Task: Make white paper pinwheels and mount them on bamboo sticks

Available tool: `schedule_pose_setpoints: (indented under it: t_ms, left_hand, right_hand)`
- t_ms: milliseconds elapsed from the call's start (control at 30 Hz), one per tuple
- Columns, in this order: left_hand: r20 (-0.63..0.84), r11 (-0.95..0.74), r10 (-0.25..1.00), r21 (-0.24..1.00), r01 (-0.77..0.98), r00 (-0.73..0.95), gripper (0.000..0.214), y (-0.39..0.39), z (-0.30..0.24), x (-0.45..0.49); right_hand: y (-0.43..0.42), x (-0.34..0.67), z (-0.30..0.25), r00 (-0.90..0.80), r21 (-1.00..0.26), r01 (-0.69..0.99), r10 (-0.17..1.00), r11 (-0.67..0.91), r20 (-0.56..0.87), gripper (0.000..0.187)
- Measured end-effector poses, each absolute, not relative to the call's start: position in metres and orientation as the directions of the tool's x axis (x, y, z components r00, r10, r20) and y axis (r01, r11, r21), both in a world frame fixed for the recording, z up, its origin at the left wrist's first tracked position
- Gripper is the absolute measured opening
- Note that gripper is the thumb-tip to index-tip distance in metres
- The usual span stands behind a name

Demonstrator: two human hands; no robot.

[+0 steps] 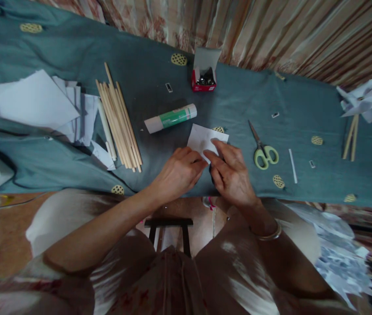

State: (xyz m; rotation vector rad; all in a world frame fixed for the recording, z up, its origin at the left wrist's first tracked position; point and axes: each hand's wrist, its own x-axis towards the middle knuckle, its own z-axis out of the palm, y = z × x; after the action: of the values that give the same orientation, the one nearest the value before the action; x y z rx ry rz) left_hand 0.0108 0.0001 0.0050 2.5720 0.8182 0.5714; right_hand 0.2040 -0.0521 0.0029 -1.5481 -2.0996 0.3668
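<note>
A small square of white paper (202, 136), seemingly folded, lies on the table in front of me. My left hand (182, 170) has its fingers curled together at the paper's near left edge, and its fingertips are partly hidden. From the right, my right hand (230, 170) grips the near right side, with two fingertips pressed on the paper. Just beyond lies a green and white glue stick (174, 117) with its cap on. Scissors with green handles (264, 156) rest to the right of my right hand, blades shut.
Wooden sticks (118, 122) and a stack of white paper (36, 103) lie left. An open red box (204, 81) of small dark metallic pieces stands behind. At far right are a paper pinwheel (366, 99) and a narrow paper strip (293, 166). Paper scraps (340, 258) hang below the table's right side.
</note>
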Motion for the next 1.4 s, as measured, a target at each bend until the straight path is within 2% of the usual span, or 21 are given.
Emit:
schedule_pose_setpoints:
  t_ms: [167, 333, 467, 600, 800, 1000, 1200, 1400]
  left_hand:
    - [0.252, -0.758, 0.612, 0.457, 0.466, 0.75, 0.029, 0.0, 0.003, 0.011]
    - [0.248, -0.761, 0.607, 0.454, 0.463, 0.755, 0.023, 0.0, 0.001, 0.01]
    - [0.269, -0.756, 0.617, 0.463, 0.462, 0.74, 0.024, 0.0, 0.0, 0.01]
    - [0.276, -0.757, 0.614, 0.471, 0.453, 0.74, 0.025, 0.001, 0.001, 0.012]
    - [0.283, -0.785, 0.591, 0.418, 0.458, 0.755, 0.024, 0.005, 0.007, 0.008]
    - [0.297, -0.758, 0.639, 0.402, 0.514, 0.71, 0.02, 0.023, 0.011, -0.012]
    - [0.339, -0.712, 0.696, 0.442, 0.546, 0.633, 0.022, 0.035, 0.009, -0.025]
    - [0.41, -0.76, 0.649, 0.397, 0.515, 0.641, 0.021, 0.02, 0.011, -0.021]
  right_hand:
    - [-0.052, 0.197, -0.006, -0.221, -0.461, 0.819, 0.929, 0.342, 0.297, 0.045]
    - [-0.055, 0.192, -0.008, -0.203, -0.436, 0.84, 0.932, 0.322, 0.299, 0.044]
    - [-0.054, 0.197, 0.001, -0.202, -0.474, 0.816, 0.931, 0.332, 0.304, 0.045]
    - [-0.043, 0.208, 0.009, -0.09, -0.511, 0.822, 0.942, 0.253, 0.322, 0.047]
    - [-0.019, 0.218, 0.01, -0.072, -0.52, 0.826, 0.955, 0.219, 0.287, 0.044]
    - [-0.019, 0.219, 0.013, 0.01, -0.636, 0.75, 0.959, 0.18, 0.284, 0.029]
    - [-0.029, 0.215, 0.007, 0.05, -0.767, 0.623, 0.972, 0.15, 0.23, 0.015]
    - [-0.042, 0.207, 0.009, 0.057, -0.803, 0.584, 0.981, 0.12, 0.187, 0.013]
